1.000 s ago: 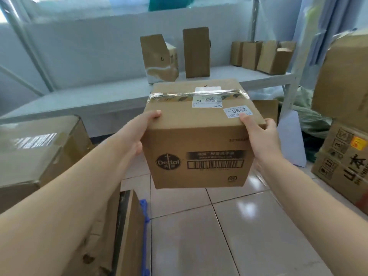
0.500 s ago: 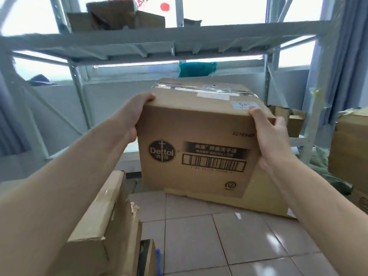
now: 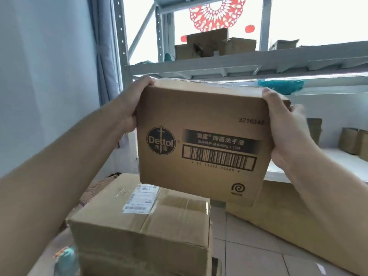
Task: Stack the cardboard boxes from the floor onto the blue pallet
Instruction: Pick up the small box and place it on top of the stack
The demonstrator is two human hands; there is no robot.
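Nearest, btm centre-left: a taped cardboard box (image 3: 143, 232) w/ a white shipping label (image 3: 142, 199) on its top, sitting on other cartons that are mostly cut off by the frame edge. A blurred teal/orange object at btm left, can't tell what it is.

Above it, held in the air: the Dettol box (image 3: 201, 144), printed side w/ logo + barcode facing the camera, tilted a bit so its right btm corner drops lower. Its lower edge hangs over the far part of the taped box's top; can't tell if they touch.

Grip: both hands clamp the Dettol box from opposite sides, near the top. Left hand (image 3: 132, 102) is on the box's left edge, fingers curled over the upper left corner, thumb side along the left face. Right hand (image 3: 284, 126) is wrapped round the upper right edge, thumb lying on the front face, fingers gone behind the right side. So the box sits between the two palms, most of its body hanging below the hands. Both forearms bare, reaching in from the btm corners.

Behind, right: a big flat sheet of cardboard (image 3: 282, 212) lying on the tiled floor (image 3: 258, 259). Left: pale wall + grey-blue curtain (image 3: 105, 56).

Farthest: white metal shelving (image 3: 229, 66), small cartons (image 3: 215, 44) on the upper shelf, a few more on the lower shelf at right. Bright window behind w/ a red paper-cut decoration (image 3: 217, 14).
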